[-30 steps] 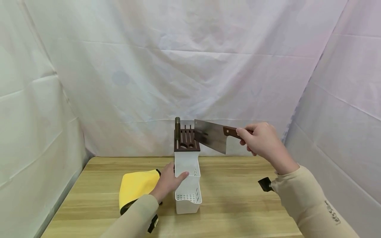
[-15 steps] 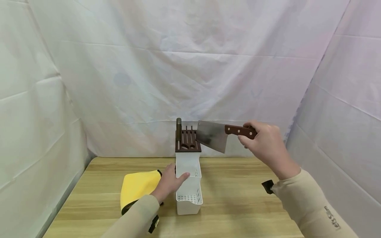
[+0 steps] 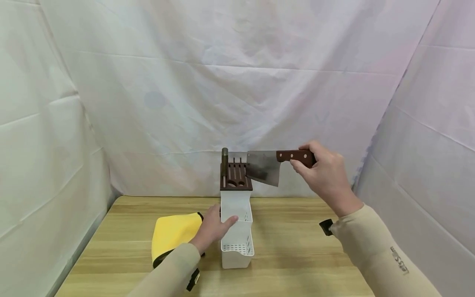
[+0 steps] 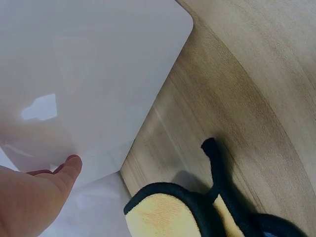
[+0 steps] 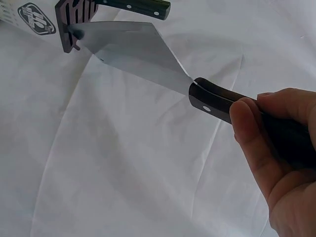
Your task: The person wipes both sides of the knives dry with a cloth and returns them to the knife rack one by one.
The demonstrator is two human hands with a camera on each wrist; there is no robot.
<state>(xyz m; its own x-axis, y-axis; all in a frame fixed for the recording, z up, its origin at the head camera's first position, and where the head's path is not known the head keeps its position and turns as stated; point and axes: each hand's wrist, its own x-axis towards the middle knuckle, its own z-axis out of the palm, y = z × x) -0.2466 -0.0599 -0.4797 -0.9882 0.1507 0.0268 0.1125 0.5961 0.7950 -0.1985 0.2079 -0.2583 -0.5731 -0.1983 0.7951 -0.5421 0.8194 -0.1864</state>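
A white knife holder (image 3: 236, 206) with a dark slotted top (image 3: 236, 185) stands upright on the table, its two open bins facing me. My left hand (image 3: 215, 225) grips its left wall, thumb across the bin's front; in the left wrist view fingertips (image 4: 73, 163) lie against the white side. My right hand (image 3: 326, 175) holds a cleaver (image 3: 264, 167) by its brown riveted handle, thumb and fingers pinching around it. The blade is about level, its front end right at the slotted top's right edge. Another knife (image 3: 224, 163) with a dark handle sits in the left slot.
A yellow cloth (image 3: 172, 235) with black edging lies on the wooden table (image 3: 297, 247), left of the holder under my left forearm. White curtains (image 3: 259, 82) hang behind and on both sides. A black strap piece (image 3: 326, 227) hangs off the right sleeve.
The cleaver's handle has risen and moved slightly left, so the blade went from slanting to nearly level. My right hand shifted up and left with it. The left hand stays on the holder.
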